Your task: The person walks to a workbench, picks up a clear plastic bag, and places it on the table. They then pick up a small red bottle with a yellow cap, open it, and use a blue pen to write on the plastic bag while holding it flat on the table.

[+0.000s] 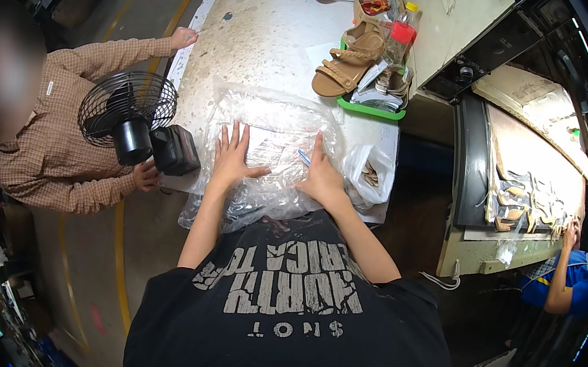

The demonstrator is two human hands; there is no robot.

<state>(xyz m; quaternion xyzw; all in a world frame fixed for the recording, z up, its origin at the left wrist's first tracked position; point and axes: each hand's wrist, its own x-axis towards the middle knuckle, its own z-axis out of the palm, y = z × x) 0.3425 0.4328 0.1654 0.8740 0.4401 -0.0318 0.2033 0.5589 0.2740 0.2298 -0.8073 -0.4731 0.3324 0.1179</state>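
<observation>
A large clear plastic bag point(277, 109) lies crumpled on the white worktable before me, its near edge reaching my shirt. My left hand point(234, 156) presses flat on it with the fingers spread, holding nothing. On the bag's right side rests my right hand point(323, 176), its index finger stretched forward and the others curled. A slim blue-and-white pen point(303, 157) pokes out from that hand; the rest of it is hidden. Between my hands, a pale sheet point(269, 148) shows dimly through the plastic.
A white plastic bag point(370, 172) of small brown pieces sits at right. Beyond it are a green tray point(371, 110), a tan sandal point(341, 73) and a red-labelled bottle point(399, 42). A black fan point(131, 137) stands at left beside a seated person. Another person's arm reaches a rack at far right.
</observation>
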